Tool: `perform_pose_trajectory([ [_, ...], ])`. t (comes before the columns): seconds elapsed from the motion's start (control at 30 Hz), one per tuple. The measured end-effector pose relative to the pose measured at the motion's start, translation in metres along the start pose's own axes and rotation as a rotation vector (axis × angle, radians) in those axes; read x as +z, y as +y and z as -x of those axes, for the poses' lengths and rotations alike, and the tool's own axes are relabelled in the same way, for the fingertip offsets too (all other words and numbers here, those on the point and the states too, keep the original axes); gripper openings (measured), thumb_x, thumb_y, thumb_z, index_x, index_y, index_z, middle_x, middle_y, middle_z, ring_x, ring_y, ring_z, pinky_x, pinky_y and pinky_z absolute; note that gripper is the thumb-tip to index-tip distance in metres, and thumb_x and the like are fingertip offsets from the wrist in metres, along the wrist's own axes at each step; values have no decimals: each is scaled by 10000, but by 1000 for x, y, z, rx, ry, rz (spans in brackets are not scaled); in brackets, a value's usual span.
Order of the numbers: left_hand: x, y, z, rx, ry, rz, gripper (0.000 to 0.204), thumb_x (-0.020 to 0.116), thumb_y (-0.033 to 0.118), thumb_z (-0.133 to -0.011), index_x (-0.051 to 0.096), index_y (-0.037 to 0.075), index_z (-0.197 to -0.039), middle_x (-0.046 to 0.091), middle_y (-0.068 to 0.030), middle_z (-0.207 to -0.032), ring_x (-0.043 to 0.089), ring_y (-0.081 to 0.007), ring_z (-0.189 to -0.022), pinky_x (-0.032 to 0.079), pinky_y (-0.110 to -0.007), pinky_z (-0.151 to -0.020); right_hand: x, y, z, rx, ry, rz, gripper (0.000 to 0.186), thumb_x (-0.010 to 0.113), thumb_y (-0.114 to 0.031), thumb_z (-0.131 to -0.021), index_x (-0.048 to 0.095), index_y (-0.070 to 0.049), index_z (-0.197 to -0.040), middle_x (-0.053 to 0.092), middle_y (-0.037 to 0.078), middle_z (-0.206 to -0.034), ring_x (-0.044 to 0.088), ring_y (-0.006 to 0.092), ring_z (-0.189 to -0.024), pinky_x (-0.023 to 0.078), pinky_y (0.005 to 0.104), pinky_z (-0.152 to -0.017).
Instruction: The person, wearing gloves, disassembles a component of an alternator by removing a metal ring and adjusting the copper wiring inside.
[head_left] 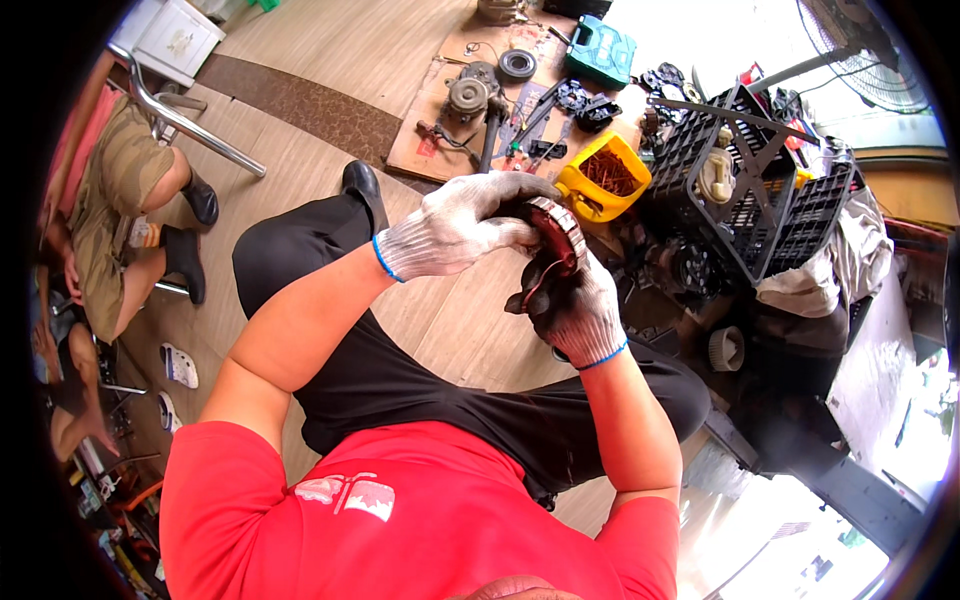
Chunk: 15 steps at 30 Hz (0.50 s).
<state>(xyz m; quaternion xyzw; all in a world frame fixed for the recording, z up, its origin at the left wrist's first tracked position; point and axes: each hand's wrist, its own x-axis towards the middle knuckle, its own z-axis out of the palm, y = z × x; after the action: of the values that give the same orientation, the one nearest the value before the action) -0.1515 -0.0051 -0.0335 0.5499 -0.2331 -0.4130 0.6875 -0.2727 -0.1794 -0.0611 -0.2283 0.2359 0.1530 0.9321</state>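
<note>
Above my lap I hold a ring-shaped motor stator (561, 232) with a ridged metal rim and dark reddish windings. My left hand (455, 222), in a grey-white work glove with a blue cuff, grips its upper left side between fingers and thumb. From below and the right, my gloved right hand (585, 312) is closed around it; its palm side is blackened. Dark loose strips hang by the ring's lower edge. Just beyond my hands stands a yellow cut-open plastic jug (590, 207) with copper-coloured wire scraps inside.
A cardboard sheet (425, 125) ahead bears a grey motor (470, 95), a black wheel (517, 65) and a teal tool case (600, 52). At right, a black plastic crate (720, 190) holds parts; a fan (868, 50) stands beyond. Another person (135, 200) sits at left.
</note>
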Motion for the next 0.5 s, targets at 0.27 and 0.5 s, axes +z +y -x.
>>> perform_pose_trajectory([
  [0.27,2,-1,0,9,91,-362,422,690,24,-927,580,-40,-1329,690,-90,-1177,638,-135,-1068,521,-293,-971,5,6,3,-13,120,59,425,520,-389,-1024,606,-56,-1274,690,111,-1003,688,252,-731,609,457,-625],
  [0.5,5,6,1,-22,107,-415,377,692,82,-935,613,-60,-1275,707,-104,-1125,654,-132,-1000,539,-296,-921,-2,10,1,-22,136,101,409,510,-368,-1028,601,-53,-1273,685,121,-1031,691,266,-847,604,477,-660],
])
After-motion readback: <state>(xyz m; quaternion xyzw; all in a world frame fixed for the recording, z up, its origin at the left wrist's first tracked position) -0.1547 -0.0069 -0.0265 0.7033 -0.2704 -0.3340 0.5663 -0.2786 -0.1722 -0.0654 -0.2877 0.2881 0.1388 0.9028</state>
